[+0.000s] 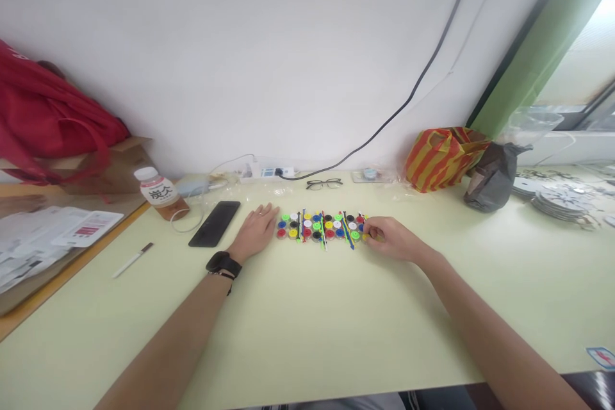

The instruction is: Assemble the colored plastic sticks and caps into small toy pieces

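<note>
Small round pieces (316, 225) in red, yellow, blue, green, black and white lie in rows in the middle of the table. Thin coloured sticks (348, 230) lie across the rows, some slanted. My left hand (255, 229) rests flat at the left end of the rows, fingers stretched out and holding nothing. At the right end, my right hand (390, 236) has thumb and fingers pinched together, close to the last pieces. What it grips is hidden by the fingers.
A black phone (214, 224), a drink bottle (161, 193) and a pen (133, 260) are on the left. Glasses (324, 184) and a power strip (273, 173) lie by the wall. A striped bag (444, 157), a grey bag (494, 179) and stacked discs (562, 200) stand right.
</note>
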Demonstrator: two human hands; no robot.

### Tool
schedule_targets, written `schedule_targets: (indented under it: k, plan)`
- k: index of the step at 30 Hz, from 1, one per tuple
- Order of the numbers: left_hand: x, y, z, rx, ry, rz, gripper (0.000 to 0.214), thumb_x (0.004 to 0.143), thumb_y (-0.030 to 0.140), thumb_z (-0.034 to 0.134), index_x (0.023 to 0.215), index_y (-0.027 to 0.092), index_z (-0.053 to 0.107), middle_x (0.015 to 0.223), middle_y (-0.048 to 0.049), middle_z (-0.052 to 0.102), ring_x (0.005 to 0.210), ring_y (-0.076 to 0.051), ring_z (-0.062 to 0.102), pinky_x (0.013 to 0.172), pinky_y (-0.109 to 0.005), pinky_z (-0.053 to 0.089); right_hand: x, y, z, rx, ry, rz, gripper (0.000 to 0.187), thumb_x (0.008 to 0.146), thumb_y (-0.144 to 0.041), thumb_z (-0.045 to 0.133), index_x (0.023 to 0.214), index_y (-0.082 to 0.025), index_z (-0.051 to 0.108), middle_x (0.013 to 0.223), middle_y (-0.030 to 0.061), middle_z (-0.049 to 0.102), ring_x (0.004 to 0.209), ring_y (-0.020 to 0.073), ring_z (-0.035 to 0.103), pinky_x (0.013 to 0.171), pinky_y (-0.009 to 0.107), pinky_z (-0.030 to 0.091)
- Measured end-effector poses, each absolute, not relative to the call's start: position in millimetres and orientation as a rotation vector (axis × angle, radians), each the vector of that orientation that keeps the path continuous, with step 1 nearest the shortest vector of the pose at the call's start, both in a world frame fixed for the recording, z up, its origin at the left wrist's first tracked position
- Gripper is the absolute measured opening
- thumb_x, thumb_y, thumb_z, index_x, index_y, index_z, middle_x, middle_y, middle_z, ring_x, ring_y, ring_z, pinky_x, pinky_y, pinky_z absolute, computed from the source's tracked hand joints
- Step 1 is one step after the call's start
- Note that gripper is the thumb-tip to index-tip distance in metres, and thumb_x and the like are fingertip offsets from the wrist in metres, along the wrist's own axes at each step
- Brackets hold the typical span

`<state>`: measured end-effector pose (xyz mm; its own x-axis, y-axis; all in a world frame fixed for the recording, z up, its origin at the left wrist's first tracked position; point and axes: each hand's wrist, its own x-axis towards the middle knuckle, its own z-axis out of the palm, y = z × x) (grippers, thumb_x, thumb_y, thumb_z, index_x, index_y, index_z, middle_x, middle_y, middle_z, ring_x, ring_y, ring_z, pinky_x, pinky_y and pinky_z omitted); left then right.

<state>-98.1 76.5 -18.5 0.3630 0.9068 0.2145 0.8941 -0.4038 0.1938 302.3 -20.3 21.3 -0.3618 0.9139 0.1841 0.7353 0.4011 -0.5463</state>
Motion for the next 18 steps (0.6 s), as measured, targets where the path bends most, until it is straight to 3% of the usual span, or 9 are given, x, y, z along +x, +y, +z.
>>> schedule_targets:
  k: [5,10,14,16,18]
  plan:
    - [-98.6,78.0,-20.8,2.548,1.683,0.448,0.054,0.106,0.035,0.025,0.154,0.022,0.046,0.164,-0.0086,0.038,0.154,-0.031,0.03,0.125,-0.053,0.024,303.9,-19.7,21.8,-1.405,-2.226,0.492,0.009,0.082,-0.02,0.058,0.086,-0.022,0.065,0.081,0.0017,0.063,0.07,0.0167,0.054,0.063,0.027,0.041]
    - [-97.7,77.1,-22.0,2.5,1.7,0.517,0.057,0.104,0.035,0.031,0.156,0.014,0.04,0.161,-0.0133,0.042,0.152,-0.032,0.032,0.125,-0.052,0.025,306.6,-21.2,27.4,-1.442,-2.205,0.459,0.008,0.085,-0.027,0.058,0.085,-0.023,0.065,0.079,0.0023,0.064,0.068,0.017,0.055,0.06,0.028,0.041]
    - [-92.2,71.2,-5.3,2.477,1.634,0.838,0.054,0.1,0.03,0.04,0.152,0.018,0.045,0.165,-0.0085,0.035,0.156,-0.029,0.025,0.125,-0.048,0.027,304.3,-24.3,35.8,-1.485,-2.125,0.244,0.005,0.086,-0.027,0.059,0.085,-0.023,0.062,0.079,0.0032,0.065,0.066,0.0173,0.056,0.062,0.029,0.041]
    - [-85.6,63.8,9.4,2.43,1.56,1.144,0.047,0.1,0.031,0.043,0.145,0.022,0.052,0.157,-0.0062,0.048,0.147,-0.025,0.041,0.122,-0.043,0.034,295.5,-29.8,40.1,-1.454,-2.093,0.202,0.004,0.087,-0.027,0.06,0.086,-0.023,0.061,0.08,0.0037,0.065,0.067,0.0175,0.057,0.064,0.03,0.042]
    - [-76.4,52.5,24.7,2.385,1.463,1.27,0.038,0.098,0.035,0.051,0.132,0.022,0.062,0.134,-0.0069,0.066,0.122,-0.024,0.06,0.106,-0.039,0.047,279.6,-38.9,42.8,-1.348,-2.128,0.268,0.003,0.087,-0.024,0.059,0.089,-0.023,0.062,0.082,0.0037,0.066,0.071,0.0178,0.059,0.068,0.03,0.044]
